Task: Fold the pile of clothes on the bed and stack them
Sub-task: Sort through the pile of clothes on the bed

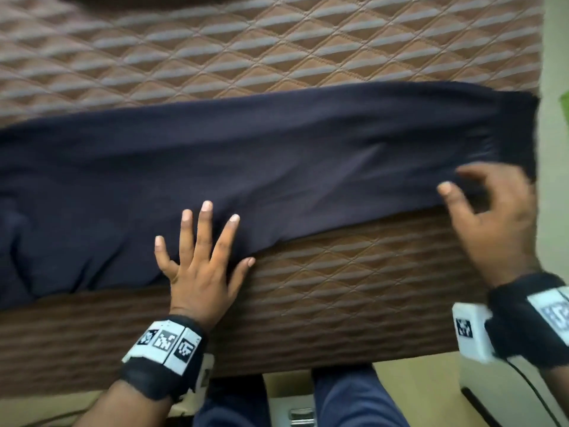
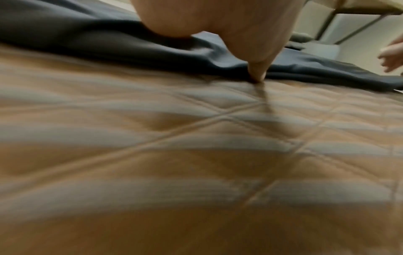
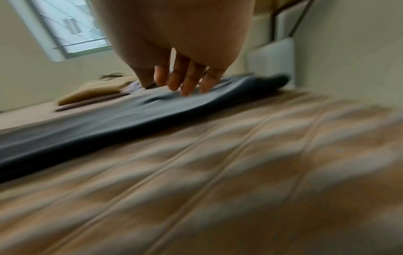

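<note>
A long dark navy garment (image 1: 246,167) lies spread flat across the quilted brown bed (image 1: 277,50), running from the left edge to the right edge of the head view. My left hand (image 1: 200,241) lies flat on its near edge with the fingers spread, pressing the cloth down. My right hand (image 1: 489,204) hovers over the garment's right end with loosely bent fingers and holds nothing. In the left wrist view the thumb tip (image 2: 258,74) touches the bed at the garment's (image 2: 130,46) hem. The right wrist view shows fingers (image 3: 185,81) just above the dark garment (image 3: 109,120).
The bed's near edge (image 1: 308,334) drops to a pale floor where my legs (image 1: 354,402) stand. A wall (image 1: 554,57) borders the bed on the right. In the right wrist view, folded tan and brown clothes (image 3: 93,96) lie farther along the bed under a window (image 3: 69,25).
</note>
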Tool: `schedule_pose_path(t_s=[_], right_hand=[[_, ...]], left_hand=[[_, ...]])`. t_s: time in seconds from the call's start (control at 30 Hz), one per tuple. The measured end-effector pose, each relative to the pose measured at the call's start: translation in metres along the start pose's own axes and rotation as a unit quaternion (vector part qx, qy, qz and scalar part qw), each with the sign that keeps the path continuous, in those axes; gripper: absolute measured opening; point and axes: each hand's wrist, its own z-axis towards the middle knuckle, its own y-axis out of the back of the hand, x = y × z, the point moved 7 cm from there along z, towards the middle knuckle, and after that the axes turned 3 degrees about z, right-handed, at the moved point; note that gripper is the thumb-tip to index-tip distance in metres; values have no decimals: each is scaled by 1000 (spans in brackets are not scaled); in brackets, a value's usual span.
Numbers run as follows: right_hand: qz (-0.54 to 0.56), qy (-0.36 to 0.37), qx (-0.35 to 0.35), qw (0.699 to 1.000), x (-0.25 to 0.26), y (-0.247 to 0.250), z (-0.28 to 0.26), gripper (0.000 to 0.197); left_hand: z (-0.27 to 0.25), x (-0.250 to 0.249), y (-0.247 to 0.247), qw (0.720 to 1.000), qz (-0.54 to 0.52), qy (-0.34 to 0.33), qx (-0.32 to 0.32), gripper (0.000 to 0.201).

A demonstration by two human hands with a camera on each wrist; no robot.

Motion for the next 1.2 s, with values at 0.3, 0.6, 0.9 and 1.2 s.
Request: schedule_pose_path(t_s=[0.3,0.6,0.9,1.2], right_hand=[[304,-249,417,819,208,-214,-167,23],[538,-475,243,652,305,-268,-187,16],[462,-419,250,741,337,-296,-183,11],[433,-419,255,756,320,-286,-209,42]], left_hand=[[-79,147,13,998,-37,40,-10,30],[-97,271,38,882,-316,330,-116,28],[-144,440,-8,610,-469,622,-146,49],[-128,487,12,729,-462,474,-171,37]])
